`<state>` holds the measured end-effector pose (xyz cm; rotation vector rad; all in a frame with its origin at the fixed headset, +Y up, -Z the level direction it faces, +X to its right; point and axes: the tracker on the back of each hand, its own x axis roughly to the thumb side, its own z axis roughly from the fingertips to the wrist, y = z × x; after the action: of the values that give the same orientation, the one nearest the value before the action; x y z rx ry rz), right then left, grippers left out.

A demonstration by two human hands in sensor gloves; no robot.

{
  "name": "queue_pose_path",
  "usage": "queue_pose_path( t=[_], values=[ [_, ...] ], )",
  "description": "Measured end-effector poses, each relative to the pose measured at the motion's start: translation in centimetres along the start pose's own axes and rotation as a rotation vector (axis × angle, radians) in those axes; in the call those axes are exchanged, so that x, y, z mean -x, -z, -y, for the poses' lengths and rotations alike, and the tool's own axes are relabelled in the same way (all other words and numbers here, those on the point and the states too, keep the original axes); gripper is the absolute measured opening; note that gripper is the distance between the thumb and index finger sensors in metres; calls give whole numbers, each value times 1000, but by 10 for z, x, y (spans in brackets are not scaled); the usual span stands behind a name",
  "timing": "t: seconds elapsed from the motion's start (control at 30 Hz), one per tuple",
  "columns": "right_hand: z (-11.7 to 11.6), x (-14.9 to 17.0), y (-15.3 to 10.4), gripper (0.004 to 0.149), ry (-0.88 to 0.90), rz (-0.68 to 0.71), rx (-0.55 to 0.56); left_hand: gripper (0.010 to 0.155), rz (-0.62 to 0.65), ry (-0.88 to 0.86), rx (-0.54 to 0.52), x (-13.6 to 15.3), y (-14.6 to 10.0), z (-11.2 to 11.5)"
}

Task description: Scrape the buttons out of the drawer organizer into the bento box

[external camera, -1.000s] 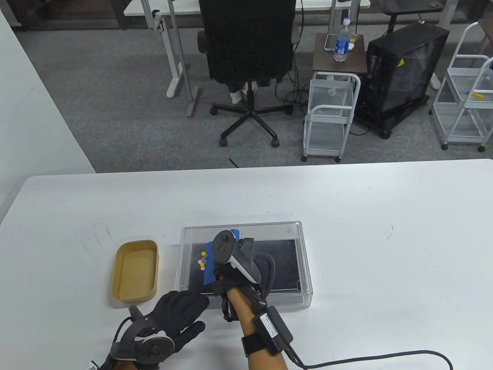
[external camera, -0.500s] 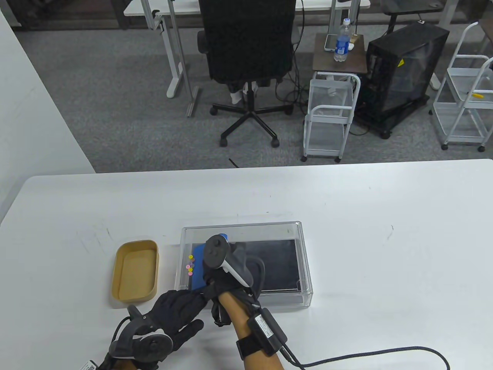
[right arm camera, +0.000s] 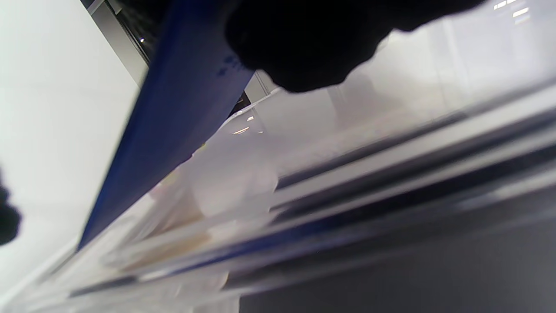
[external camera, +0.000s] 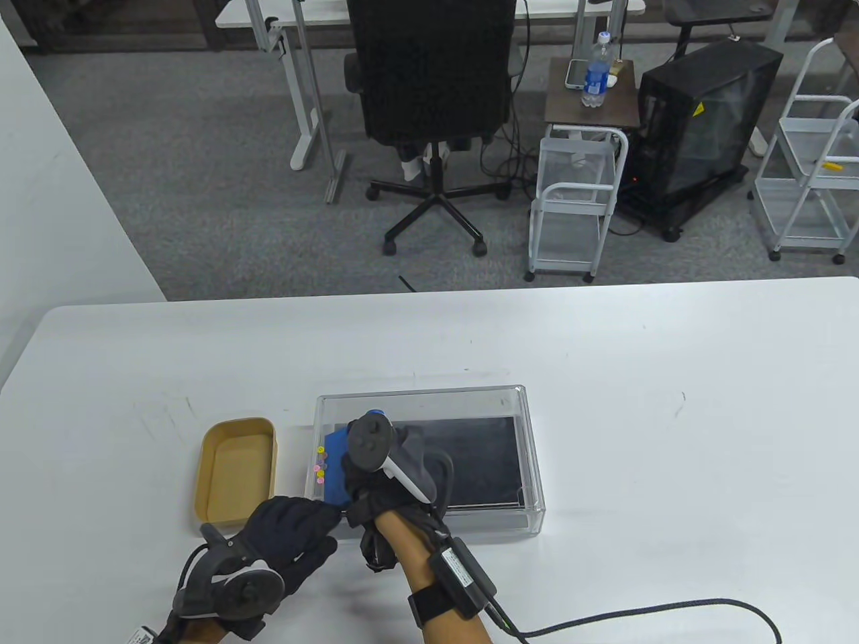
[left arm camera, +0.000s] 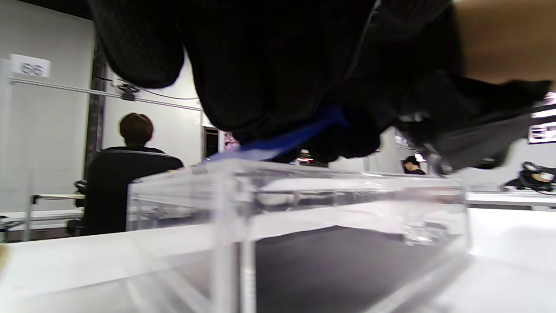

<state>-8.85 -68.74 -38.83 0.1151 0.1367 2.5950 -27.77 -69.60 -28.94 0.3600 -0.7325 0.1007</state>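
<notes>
A clear plastic drawer organizer [external camera: 530, 456] with a dark floor sits mid-table. My right hand [external camera: 376, 479] reaches into it and grips a blue scraper [external camera: 333, 469], which stands against several small pink, yellow and grey buttons [external camera: 320, 465] at the organizer's left wall. My left hand [external camera: 292, 530] rests on the organizer's near left corner. The tan bento box [external camera: 236, 476] stands empty just left of the organizer. The left wrist view shows the organizer's corner [left arm camera: 234, 208] close up with the scraper [left arm camera: 286, 141] above. The right wrist view shows the scraper blade [right arm camera: 173, 126].
The white table [external camera: 671, 416] extends far and right of the organizer. A cable [external camera: 637, 614] runs from my right wrist across the near right. Beyond the table are an office chair [external camera: 433, 100], a wire cart [external camera: 577, 201] and a computer case [external camera: 698, 127].
My right hand has pushed the scraper and buttons leftward across the organizer floor to its left wall. My left hand has shifted slightly left along the near corner.
</notes>
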Motion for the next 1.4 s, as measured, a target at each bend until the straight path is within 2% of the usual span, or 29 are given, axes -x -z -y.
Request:
queue_pose_path(
  t=[0.27, 0.43, 0.63, 0.83, 1.03, 1.4],
  values=[
    [11, 3, -2, 53, 19, 7, 19, 49, -207, 49, -30, 49, -7, 0],
    [17, 5, -5, 53, 22, 10, 36, 43, -422, 96, -25, 87, -15, 3],
    [14, 8, -5, 53, 17, 21, 22, 40, -576, 131, -14, 118, -26, 4],
    [14, 10, -4, 53, 21, 25, 18, 40, -781, 173, 85, 142, -37, 18],
    [22, 13, -5, 53, 35, 22, 45, 45, -969, 208, 350, 155, -41, 35],
    [27, 19, -5, 52, 48, 17, 62, 43, -999, 169, 449, 160, -41, 53]
  ],
)
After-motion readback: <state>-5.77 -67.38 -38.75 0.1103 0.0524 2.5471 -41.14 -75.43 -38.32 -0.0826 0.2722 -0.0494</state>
